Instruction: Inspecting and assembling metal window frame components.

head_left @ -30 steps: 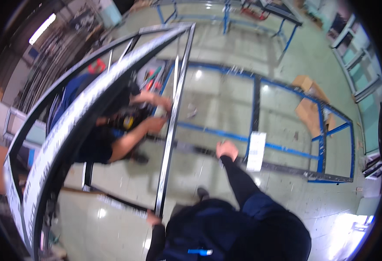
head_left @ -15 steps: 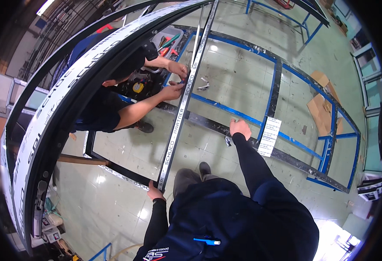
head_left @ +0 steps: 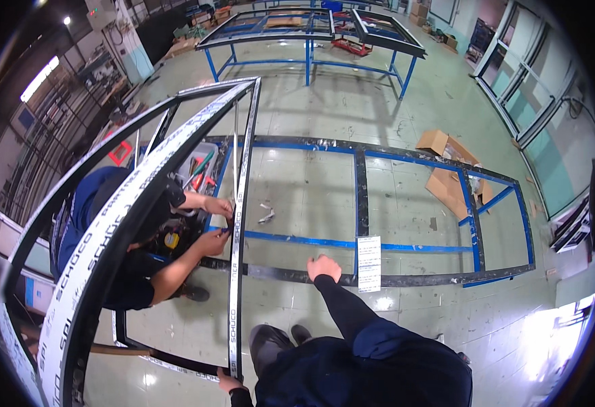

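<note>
A large window frame [head_left: 236,292], dark with white printed protective film, stands tilted at the left. My left hand [head_left: 227,381] grips its near lower corner, with the fingers partly hidden behind the profile. Over the black front rail [head_left: 284,277] of the blue-and-black bench, my right hand [head_left: 325,268] rests with curled fingers. A white printed sheet [head_left: 369,263] hangs over that rail just right of my right hand. Inside the frame, a co-worker's hands [head_left: 219,230] are at its long profile, holding a small dark item that I cannot make out.
A co-worker crouches behind the frame near a tool box [head_left: 192,166] and a yellow tape measure [head_left: 171,240]. An opened cardboard box [head_left: 450,193] lies at the bench's far right. Another blue bench [head_left: 307,61] with frames stands at the back. A wooden strip [head_left: 121,350] lies by the frame's lower part.
The view has tilted up, bringing the far bench and more of the room into sight. My left hand stays at the frame corner and my right hand on the rail.
</note>
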`<state>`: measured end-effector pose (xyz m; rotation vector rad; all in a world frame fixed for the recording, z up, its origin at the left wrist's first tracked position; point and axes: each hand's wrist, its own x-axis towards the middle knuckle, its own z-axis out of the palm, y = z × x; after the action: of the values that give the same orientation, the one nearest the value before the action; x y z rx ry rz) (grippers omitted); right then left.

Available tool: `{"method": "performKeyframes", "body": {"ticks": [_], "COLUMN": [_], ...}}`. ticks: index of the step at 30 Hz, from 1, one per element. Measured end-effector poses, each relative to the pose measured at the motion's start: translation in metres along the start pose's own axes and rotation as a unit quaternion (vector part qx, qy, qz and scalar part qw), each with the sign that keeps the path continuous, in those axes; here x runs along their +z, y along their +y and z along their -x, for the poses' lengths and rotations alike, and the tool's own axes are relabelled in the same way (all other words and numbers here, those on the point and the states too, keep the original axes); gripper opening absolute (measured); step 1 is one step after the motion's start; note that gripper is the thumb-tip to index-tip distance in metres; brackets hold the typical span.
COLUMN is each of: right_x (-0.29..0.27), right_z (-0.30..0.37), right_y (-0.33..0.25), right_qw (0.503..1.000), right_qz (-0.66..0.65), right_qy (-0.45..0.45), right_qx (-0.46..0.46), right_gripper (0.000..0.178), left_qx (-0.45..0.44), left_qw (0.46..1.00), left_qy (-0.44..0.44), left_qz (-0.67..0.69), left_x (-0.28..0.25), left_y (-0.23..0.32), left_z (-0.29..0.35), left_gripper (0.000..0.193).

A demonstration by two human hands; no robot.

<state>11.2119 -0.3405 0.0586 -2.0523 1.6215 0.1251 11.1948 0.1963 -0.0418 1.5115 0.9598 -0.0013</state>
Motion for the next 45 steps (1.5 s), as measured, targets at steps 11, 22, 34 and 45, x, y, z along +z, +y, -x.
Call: {"method": "performKeyframes", "body": {"ticks": [11, 22, 34, 45], "right_x": [-0.004, -0.012, -0.007, -0.006], "right_z": [-0.008, -0.003, -0.006, -0.007], "right_y": [-0.003, 0.008, 0.013, 0.014], "right_qw": [1.0, 1.0, 1.0, 1.0], "right_qz": [0.0, -0.01, -0.009, -0.003], "right_qy": [0.004, -0.014, -0.005, -0.008], "right_qx": [0.002, 0.011, 0.017, 0.009], "right_gripper": [0.046, 0.048, 0.047, 0.047], "left_qx": [-0.036, 0.101, 0.21, 0.215], "left_qw": [0.995, 0.921, 0.848, 0.855], "left_qy": [0.014, -0.081, -0.044, -0.024], "left_qz": [-0.089, -0.366, -0.485, -0.472], "left_x": [0.016, 0.006, 0.016, 0.014], "left_y": [0.023, 0.002, 0.02, 0.013], "left_z": [0.024, -0.006, 0.014, 0.019], "left_gripper": [0.039, 0.041, 0.044, 0.041]}}
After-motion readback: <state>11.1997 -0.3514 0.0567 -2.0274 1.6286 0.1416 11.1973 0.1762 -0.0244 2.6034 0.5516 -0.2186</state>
